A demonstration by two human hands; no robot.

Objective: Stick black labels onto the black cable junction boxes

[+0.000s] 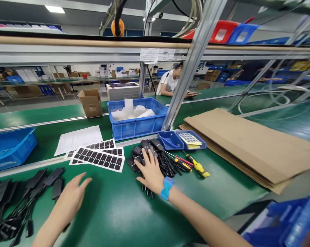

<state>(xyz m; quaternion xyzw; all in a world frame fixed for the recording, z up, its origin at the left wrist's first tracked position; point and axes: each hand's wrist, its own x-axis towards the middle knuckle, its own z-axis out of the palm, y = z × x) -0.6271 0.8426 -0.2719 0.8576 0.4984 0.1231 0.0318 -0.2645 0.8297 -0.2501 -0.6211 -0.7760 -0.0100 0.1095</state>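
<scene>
Resting R hand (152, 171), fingers fanned, on a tangled heap of flat black plastic boxes w/ black cables (158, 145); apparently touching the top pcs, not visibly closed round any. Holding L hand (70, 195) loosely open above the smooth green tabletop (124, 206), w/ nothing visible betw. thumb & fingers; can't tell re: palm side, hidden from view.

Just left of L hand: a second, looser heap of similar black boxes and cables (35, 180).

As to progress: w/ boxes in both heaps, can't tell which, if either, to count as finished. Too small to see for sure whether labelled or bare. Betw. hands and a bit ahead: overlapping white sheets w/ rows of black rectangular labels (98, 158). On top sheet, no obvious gaps in the row, so prob. plenty of labels left; can't count those underneath.

Right of R hand, lying unheld: a yellow-and-black-handled screwdriver (184, 165) and a bulky yellow-and-black hand tool (198, 166). Just ahead of R hand: small blue plastic trays (170, 142). Farther ahead: a big blue plastic bin w/ white pieces inside (135, 128), purpose unclear.
</scene>
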